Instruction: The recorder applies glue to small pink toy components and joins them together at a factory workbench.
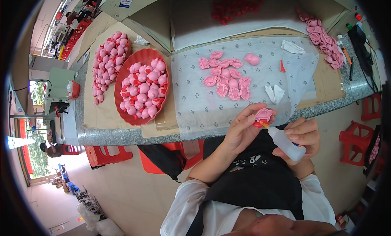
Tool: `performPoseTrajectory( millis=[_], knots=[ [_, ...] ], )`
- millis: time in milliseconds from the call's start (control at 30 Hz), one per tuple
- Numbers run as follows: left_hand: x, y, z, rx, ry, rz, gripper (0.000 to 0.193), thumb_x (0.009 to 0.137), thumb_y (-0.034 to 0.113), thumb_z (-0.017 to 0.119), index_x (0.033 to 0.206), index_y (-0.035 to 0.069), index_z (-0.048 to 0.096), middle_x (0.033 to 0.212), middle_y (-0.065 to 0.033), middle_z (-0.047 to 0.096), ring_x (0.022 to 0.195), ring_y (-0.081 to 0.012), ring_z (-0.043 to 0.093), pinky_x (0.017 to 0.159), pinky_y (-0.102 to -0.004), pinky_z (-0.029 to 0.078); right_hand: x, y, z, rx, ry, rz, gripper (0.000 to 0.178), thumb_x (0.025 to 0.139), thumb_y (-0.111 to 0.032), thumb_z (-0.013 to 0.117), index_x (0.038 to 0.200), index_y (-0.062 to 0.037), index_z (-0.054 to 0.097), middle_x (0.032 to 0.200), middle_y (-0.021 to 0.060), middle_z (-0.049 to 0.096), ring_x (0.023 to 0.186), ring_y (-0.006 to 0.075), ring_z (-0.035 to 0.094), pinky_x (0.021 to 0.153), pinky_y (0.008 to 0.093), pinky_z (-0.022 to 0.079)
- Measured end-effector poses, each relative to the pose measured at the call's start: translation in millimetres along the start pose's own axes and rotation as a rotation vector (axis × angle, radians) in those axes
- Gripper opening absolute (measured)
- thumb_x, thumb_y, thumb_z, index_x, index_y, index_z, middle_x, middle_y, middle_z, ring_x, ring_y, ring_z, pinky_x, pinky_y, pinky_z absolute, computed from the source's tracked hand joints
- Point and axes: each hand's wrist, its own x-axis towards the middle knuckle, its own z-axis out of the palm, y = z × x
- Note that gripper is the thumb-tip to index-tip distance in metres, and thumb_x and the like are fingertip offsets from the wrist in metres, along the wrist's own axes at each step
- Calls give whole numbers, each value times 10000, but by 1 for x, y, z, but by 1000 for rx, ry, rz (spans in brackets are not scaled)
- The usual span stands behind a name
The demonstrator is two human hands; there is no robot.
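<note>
My left hand (239, 132) pinches a small pink hollow toy piece with a red part (263, 115) just in front of the table edge. Wrapped around a translucent white squeeze bottle (286, 144) is my right hand (306, 135). The bottle tilts up to the left, and its orange-yellow nozzle (264, 124) meets the red part; whether anything flows out is too small to tell. Beyond my hands, several pink cupped pieces (222, 88) and a few rounded pink figures (252, 59) lie on a printed white sheet (189, 108).
A red scalloped bowl (140, 121) of pink-and-red figures stands left, beside another heaped container (109, 59). More pink pieces (326, 40) pile at the right. Crumpled white cloths (275, 94) lie near my hands. An overhanging shelf (146, 26) bounds the back; red stools (108, 155) stand below.
</note>
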Motion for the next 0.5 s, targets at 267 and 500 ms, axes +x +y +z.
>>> performPoseTrajectory(
  millis=[267, 500],
  knots=[
    [1, -1, 1, 7, 4, -9, 361, 802, 197, 485, 1109, 21, 412, 1066, -174, 488, 991, -227, 468, 898, -341, 318, -1, -1, 0, -22, -20, -2, 516, 442, -74, 805, 850, -83, 491, 828, 61, 500, 616, 143, 508, 507, 225, 402],
    [1, -3, -1, 47, 46, -6, 367, 784, 214, 492, 1114, 71, 422, 1075, -199, 470, 965, -264, 476, 864, -362, 348, -1, 1, -1, -37, -6, -2, 501, 446, -68, 801, 836, -79, 487, 834, 74, 500, 613, 153, 513, 508, 227, 404]
  ],
)
